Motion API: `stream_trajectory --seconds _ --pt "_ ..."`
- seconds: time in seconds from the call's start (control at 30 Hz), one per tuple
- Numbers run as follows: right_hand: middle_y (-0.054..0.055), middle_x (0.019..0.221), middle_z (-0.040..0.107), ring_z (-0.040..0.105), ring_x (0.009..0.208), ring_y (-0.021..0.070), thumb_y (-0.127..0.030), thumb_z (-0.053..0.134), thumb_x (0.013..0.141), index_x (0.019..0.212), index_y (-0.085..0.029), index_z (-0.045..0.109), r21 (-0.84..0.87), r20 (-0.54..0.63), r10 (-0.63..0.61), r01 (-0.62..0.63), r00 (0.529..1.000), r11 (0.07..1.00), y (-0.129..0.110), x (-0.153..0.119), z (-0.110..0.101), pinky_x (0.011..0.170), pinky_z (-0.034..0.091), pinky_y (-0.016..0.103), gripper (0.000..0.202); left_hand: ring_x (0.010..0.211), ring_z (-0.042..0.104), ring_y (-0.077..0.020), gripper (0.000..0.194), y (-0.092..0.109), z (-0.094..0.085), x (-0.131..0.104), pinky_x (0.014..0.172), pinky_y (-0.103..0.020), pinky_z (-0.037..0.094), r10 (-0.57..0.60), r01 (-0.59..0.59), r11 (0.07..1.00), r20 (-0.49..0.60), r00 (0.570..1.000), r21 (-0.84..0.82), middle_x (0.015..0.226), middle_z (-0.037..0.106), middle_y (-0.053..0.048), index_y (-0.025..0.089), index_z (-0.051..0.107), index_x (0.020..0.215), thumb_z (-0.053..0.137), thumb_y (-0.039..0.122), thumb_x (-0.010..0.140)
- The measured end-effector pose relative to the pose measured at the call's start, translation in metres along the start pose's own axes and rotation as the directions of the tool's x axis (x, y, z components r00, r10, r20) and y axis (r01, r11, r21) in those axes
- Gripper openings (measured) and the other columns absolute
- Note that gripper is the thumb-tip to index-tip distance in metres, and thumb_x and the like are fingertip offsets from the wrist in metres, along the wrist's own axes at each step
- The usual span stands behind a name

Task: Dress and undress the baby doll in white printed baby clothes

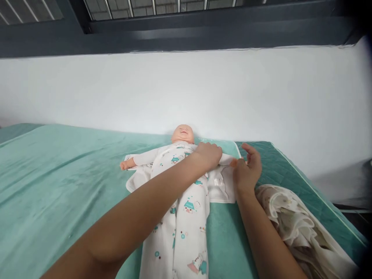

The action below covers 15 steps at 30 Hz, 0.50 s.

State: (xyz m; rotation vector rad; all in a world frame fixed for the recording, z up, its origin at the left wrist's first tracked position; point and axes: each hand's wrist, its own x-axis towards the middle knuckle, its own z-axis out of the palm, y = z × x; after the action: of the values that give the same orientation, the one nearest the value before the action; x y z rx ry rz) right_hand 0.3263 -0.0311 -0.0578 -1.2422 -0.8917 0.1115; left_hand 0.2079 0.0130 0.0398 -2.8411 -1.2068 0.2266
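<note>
A baby doll (183,135) lies on its back, wearing a white printed romper (188,209) and with both arms spread out. My left hand (209,155) reaches across its chest and is closed over the white sleeve near the shoulder; its fingertips are hidden. At the end of that same arm, my right hand (248,172) is at the doll's small hand (233,162), thumb against it and index finger bent upward. Its grip is partly hidden. Under the doll's arms spreads a white garment (222,190) with a label. The doll's other hand (127,164) rests free.
A green sheet (72,174) covers the bed. Beside my right forearm lies a bunched patterned cloth (293,221). Darker green quilted bedding (279,162) runs along the right edge. Behind the doll stands a white wall (145,89) below a dark window frame (203,33) with metal bars.
</note>
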Motion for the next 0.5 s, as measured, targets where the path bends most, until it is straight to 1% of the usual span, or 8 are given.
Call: stream_trajectory --seconds 0.1,0.13,0.2,0.27,0.3,0.33,0.4,0.5 --pt "0.008 0.126 0.064 0.058 0.119 0.0250 -0.018 0.050 0.079 0.118 -0.021 0.063 0.089 0.187 0.046 -0.063 0.981 0.994 -0.009 -0.013 0.011 0.102 0.046 0.045 0.041 0.104 0.064 -0.0283 0.024 -0.015 0.002 -0.049 0.083 -0.042 0.050 -0.058 0.028 0.991 -0.228 0.972 -0.135 0.111 0.069 -0.012 0.015 0.064 0.108 0.048 0.022 0.091" --pt "0.008 0.127 0.064 0.058 0.119 0.0248 -0.022 0.052 0.083 0.120 -0.022 0.062 0.113 0.242 0.057 -0.086 0.969 0.990 -0.013 -0.018 0.014 0.103 0.045 0.046 0.038 0.102 0.064 -0.0258 0.026 -0.023 0.006 -0.068 0.085 -0.041 0.050 -0.107 0.032 0.973 -0.322 0.941 -0.231 0.110 0.070 -0.009 0.018 0.065 0.107 0.044 0.026 0.095" --pt "0.007 0.132 0.063 0.057 0.122 0.0245 -0.030 0.054 0.088 0.122 -0.024 0.062 0.123 0.352 0.080 -0.131 0.932 0.984 -0.023 -0.029 0.020 0.107 0.041 0.047 0.035 0.110 0.062 -0.0228 0.028 -0.041 0.020 -0.103 0.094 -0.040 0.048 -0.265 0.050 0.904 -0.464 0.846 -0.425 0.116 0.069 -0.006 0.022 0.064 0.111 0.041 0.032 0.098" --pt "0.006 0.134 0.062 0.055 0.126 0.0249 -0.039 0.056 0.091 0.123 -0.026 0.062 0.104 0.461 0.117 -0.185 0.880 0.977 -0.034 -0.040 0.025 0.111 0.039 0.049 0.035 0.118 0.058 -0.0220 0.031 -0.058 0.038 -0.127 0.102 -0.040 0.045 -0.444 0.068 0.780 -0.475 0.760 -0.622 0.126 0.066 -0.005 0.024 0.061 0.119 0.043 0.038 0.098" --pt "0.005 0.135 0.061 0.053 0.128 0.0251 -0.042 0.056 0.092 0.124 -0.027 0.063 0.096 0.503 0.128 -0.203 0.855 0.975 -0.039 -0.045 0.026 0.112 0.037 0.049 0.036 0.122 0.057 -0.0222 0.034 -0.065 0.048 -0.133 0.104 -0.040 0.044 -0.512 0.069 0.709 -0.445 0.735 -0.701 0.131 0.064 -0.005 0.024 0.060 0.123 0.044 0.041 0.097" --pt "0.004 0.136 0.061 0.052 0.130 0.0251 -0.045 0.056 0.092 0.124 -0.028 0.063 0.092 0.533 0.131 -0.211 0.836 0.973 -0.044 -0.049 0.028 0.114 0.036 0.049 0.037 0.124 0.055 -0.0227 0.038 -0.070 0.056 -0.136 0.107 -0.040 0.043 -0.556 0.063 0.646 -0.411 0.722 -0.761 0.134 0.061 -0.006 0.024 0.058 0.126 0.045 0.044 0.097" --pt "0.003 0.140 0.058 0.048 0.135 0.0252 -0.049 0.056 0.092 0.125 -0.030 0.063 0.087 0.578 0.119 -0.206 0.807 0.975 -0.051 -0.055 0.029 0.117 0.033 0.049 0.039 0.129 0.052 -0.0238 0.044 -0.075 0.067 -0.136 0.110 -0.041 0.040 -0.565 0.023 0.577 -0.379 0.733 -0.816 0.140 0.058 -0.007 0.024 0.055 0.131 0.046 0.048 0.096" --pt "-0.002 0.151 0.048 0.035 0.145 0.0250 -0.053 0.058 0.090 0.134 -0.037 0.057 0.041 0.662 0.125 -0.203 0.739 0.978 -0.054 -0.057 0.029 0.122 0.024 0.051 0.047 0.135 0.047 -0.0245 0.047 -0.076 0.070 -0.129 0.114 -0.042 0.037 -0.497 -0.046 0.590 -0.407 0.766 -0.806 0.145 0.053 -0.006 0.025 0.054 0.134 0.047 0.050 0.095"
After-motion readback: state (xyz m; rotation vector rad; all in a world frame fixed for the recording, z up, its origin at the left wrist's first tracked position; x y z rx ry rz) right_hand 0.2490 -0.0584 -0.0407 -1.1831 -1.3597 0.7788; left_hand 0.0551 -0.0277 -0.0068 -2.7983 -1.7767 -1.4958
